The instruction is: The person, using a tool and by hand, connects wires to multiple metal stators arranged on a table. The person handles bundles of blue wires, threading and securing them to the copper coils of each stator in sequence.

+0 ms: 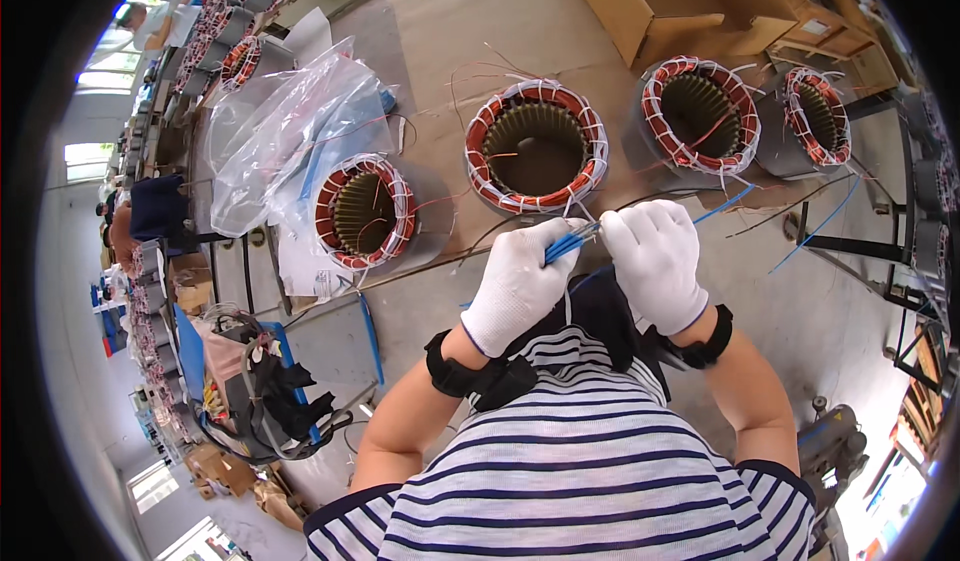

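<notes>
In front of my body, both gloved hands meet over the table's near edge. My left hand (525,281) is closed round a small bundle of blue insulated wires (568,245), whose bare ends point toward my other hand. My right hand (657,261) is closed, its fingertips pinching at those wire ends; what exactly lies between them is too small to tell. A blue lead (725,204) runs out beyond the right hand. Just past my hands stands a motor stator (535,121) with orange-red windings laced in white cord, a thin lead rising from its bore.
More wound stators stand at left (362,216), right (700,111) and far right (818,121). Clear plastic wrap (290,131) lies at the left, an open cardboard box (690,11) at the far right. A cart with blue panels (245,381) stands left of me.
</notes>
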Motion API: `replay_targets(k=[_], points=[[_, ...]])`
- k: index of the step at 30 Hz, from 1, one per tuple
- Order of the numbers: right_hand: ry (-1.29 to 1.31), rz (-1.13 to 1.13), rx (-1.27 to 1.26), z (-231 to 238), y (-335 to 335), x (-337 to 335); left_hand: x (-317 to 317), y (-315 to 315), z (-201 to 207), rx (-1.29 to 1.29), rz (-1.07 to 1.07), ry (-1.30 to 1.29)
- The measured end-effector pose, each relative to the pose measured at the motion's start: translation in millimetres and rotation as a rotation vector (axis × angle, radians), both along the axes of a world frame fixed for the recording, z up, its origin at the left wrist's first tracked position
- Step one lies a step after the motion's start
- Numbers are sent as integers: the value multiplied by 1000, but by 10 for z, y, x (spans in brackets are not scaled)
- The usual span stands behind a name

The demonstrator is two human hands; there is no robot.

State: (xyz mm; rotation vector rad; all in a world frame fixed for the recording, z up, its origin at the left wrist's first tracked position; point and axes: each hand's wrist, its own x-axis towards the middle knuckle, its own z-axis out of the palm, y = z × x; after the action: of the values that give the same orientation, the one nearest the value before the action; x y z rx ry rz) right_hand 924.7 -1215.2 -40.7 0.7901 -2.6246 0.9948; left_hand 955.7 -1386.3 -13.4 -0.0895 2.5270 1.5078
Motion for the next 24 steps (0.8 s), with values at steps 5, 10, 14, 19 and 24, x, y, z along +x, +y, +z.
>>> replay_targets(k=[5,10,14,19,24], points=[[-1370,2,-833,-64,65,-107,36,-31,-230,2,-58,213],[-1175,25,-693,33,74,-35,121,-42,-306,6,-18,186],[-155,-40,-192,456,-37,61,216,-188,-272,-143,89,460],[231,63,183,558,-407,65,248,-325,-156,3,293,386],[9,-15,183,305,-434,34,9,-261,-276,-146,171,357]])
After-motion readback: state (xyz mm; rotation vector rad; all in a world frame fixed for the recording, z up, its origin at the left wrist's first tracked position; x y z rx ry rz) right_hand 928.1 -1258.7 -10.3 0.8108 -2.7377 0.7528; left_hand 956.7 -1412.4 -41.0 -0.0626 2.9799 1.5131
